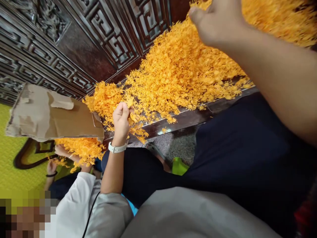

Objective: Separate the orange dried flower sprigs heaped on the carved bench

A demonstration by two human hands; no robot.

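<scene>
Right hand [215, 23]: top of view, over the far side of the pile [178, 69]. Seen from the back, fingers curled together, thumb laid on them. Can't tell if anything is inside. Left hand: out of view.

Pile: bright orange, tiny branched sprig-like pieces, loose and tangled. It is thick at the top right and thins to scattered bits at the near edge. It lies on a dark glossy table [193, 117], up against a carved dark wood panel [99, 36], with some strands hanging over the table edge.

Co-worker's hand [121, 119], white watch [117, 148] on the wrist, is pinched on a few pieces at the pile's left end. Torn cardboard [49, 115] is just left of it. A smaller orange heap [81, 148] sits below the cardboard, another person's hand [61, 151] touching it.
</scene>
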